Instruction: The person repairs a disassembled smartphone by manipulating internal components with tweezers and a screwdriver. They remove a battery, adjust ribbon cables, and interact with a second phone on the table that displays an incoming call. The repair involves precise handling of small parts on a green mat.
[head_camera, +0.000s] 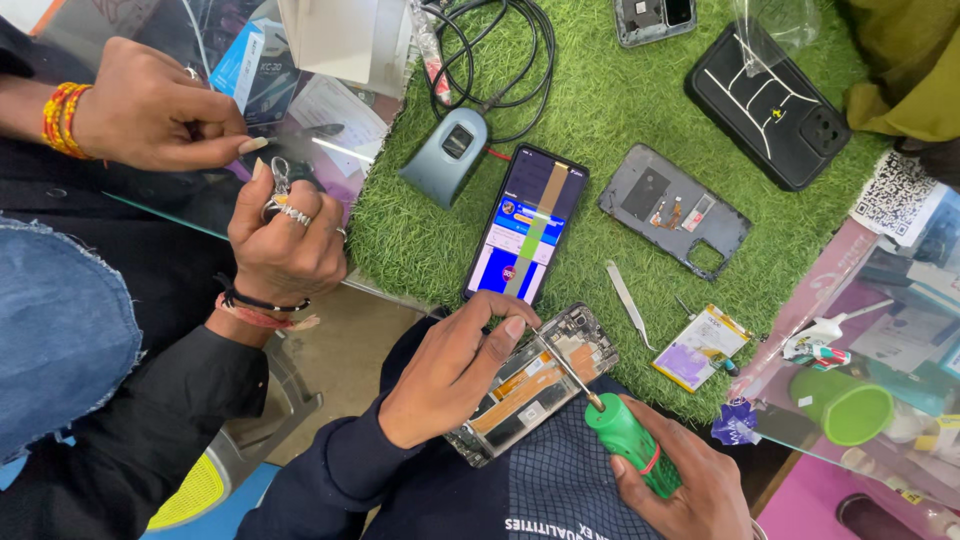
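From my remote seat, the widest thing I see is the green artificial-grass mat (600, 110) spread over the bench, with a glass-topped counter edge (880, 300) at its right. On the mat, top right, lies a black phone case (765, 105) marked with white lines. Left of it rests a grey phone back cover (675, 210), inside face up, and beside that a lit smartphone (525, 225) showing a blue and striped screen. A grey fingerprint scanner (447, 155) sits near the mat's left edge, its black cable (500, 55) coiled above it.

Below the mat, over my lap, is the opened phone (535, 385), its copper-coloured innards exposed. My left hand (450, 370) closes its grip around the phone's left edge, forefinger stretched across the top. My right hand (690, 480) wraps its grip around the green-handled screwdriver (625, 435), whose thin shaft slants up and left so the tip meets the phone's upper part beside my left forefinger.

At the left, another person's two hands (240, 190) meet over the counter, one wearing rings and the other orange thread at the wrist; I cannot tell what they pinch.

Smaller things: a green plastic cup (845, 405) lying on its side at right, a flat battery pack (700, 345) near the mat's lower edge, and steel tweezers (628, 300) just left of it.
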